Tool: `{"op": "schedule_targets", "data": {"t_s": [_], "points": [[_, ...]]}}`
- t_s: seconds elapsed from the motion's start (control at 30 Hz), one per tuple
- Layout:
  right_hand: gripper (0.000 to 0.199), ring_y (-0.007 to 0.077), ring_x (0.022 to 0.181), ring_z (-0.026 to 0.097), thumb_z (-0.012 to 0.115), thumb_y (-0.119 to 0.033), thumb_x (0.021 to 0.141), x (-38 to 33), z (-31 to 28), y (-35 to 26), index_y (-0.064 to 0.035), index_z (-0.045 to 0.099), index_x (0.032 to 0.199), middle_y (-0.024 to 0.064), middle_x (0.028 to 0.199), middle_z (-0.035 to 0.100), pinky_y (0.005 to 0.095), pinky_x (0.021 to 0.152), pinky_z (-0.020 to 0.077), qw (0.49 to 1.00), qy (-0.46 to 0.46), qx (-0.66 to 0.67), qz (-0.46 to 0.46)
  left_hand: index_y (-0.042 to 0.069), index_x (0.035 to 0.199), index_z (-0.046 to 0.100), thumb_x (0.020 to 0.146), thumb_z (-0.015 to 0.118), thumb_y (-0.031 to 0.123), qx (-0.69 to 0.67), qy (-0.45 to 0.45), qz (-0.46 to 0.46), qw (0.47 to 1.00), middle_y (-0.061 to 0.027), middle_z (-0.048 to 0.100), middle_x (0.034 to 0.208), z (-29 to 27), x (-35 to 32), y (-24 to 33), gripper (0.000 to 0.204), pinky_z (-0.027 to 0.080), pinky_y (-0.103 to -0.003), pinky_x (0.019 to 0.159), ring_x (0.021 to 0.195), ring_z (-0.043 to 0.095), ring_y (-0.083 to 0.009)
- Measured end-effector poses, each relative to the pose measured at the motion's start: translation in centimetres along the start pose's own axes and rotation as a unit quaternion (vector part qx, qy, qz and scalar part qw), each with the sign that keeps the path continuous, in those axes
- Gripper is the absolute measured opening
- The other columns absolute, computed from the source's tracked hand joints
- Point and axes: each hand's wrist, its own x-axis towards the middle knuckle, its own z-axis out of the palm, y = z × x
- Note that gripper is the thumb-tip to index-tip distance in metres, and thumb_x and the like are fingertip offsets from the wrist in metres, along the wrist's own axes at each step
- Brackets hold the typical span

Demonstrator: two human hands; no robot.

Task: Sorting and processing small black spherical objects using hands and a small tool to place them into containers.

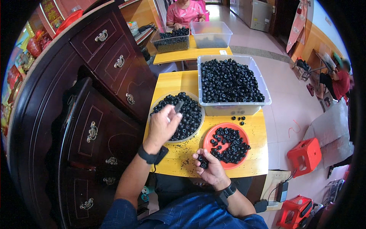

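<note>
My left hand is closed on a small grey blade-like tool, its exact kind unclear, above a round clear tub filled with small black ring-shaped parts. Cupped in my right hand are one or more of the same black parts, the fingers curled round them. That hand is beside the near left rim of a red plate, where many black parts lie. Behind the plate stands a large clear bin heaped with black parts.
Several loose parts and black crumbs lie on the yellow table. A dark wooden cabinet crowds the left side. Across from me, a person in pink sits by two clear bins. Red stools stand at right.
</note>
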Motion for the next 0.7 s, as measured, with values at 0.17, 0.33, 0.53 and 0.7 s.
{"op": "schedule_targets", "data": {"t_s": [0.17, 0.33, 0.53, 0.7], "points": [[0.032, 0.0231, 0.097, 0.064, 0.052, -0.035, 0.102, -0.2, 0.4, -0.5, -0.0065, 0.059, 0.116, 0.0121, 0.115, 0.065, 0.0328, 0.080, 0.0559, 0.995, 0.014, 0.097, 0.036, 0.003, 0.109, 0.065, 0.088, 0.070, 0.022, 0.032, 0.040, 0.014, 0.999, -0.0147, 0.066, 0.073, -0.8, -0.6, 0.3, 0.028, 0.051, -0.036, 0.059, 0.065, 0.067, -0.0295], [0.034, 0.0268, 0.111, 0.061, 0.051, -0.032, 0.103, 0.6, -1.0, 0.4, -0.0048, 0.060, 0.120, 0.0133, 0.123, 0.064, 0.0412, 0.096, 0.0517, 0.989, -0.024, 0.142, 0.032, 0.002, 0.100, 0.066, 0.090, 0.071, 0.018, -0.078, -0.107, -0.038, 0.990, -0.0079, 0.066, 0.071, 0.6, -7.7, 3.0, 0.019, 0.050, -0.030, 0.058, 0.065, 0.065, -0.0112], [0.040, 0.0297, 0.121, 0.057, 0.040, -0.029, 0.105, 1.4, 0.4, 1.7, 0.0006, 0.057, 0.126, 0.0152, 0.128, 0.061, 0.0431, 0.111, 0.0397, 0.994, -0.001, 0.089, 0.059, 0.009, 0.112, 0.066, 0.085, 0.069, 0.019, 0.137, -0.166, 0.008, 0.976, -0.0124, 0.069, 0.076, 2.7, -12.8, 2.3, 0.028, 0.055, -0.042, 0.060, 0.066, 0.068, -0.0318], [0.041, 0.0280, 0.121, 0.057, 0.038, -0.028, 0.106, 2.0, -2.0, 3.6, 0.0013, 0.056, 0.128, 0.0151, 0.128, 0.061, 0.0420, 0.110, 0.0408, 0.990, -0.040, 0.121, 0.063, 0.010, 0.109, 0.066, 0.085, 0.068, 0.020, 0.164, -0.188, 0.008, 0.968, -0.0125, 0.068, 0.073, 2.7, -12.7, 2.5, 0.026, 0.054, -0.045, 0.058, 0.065, 0.068, -0.0336]]}}
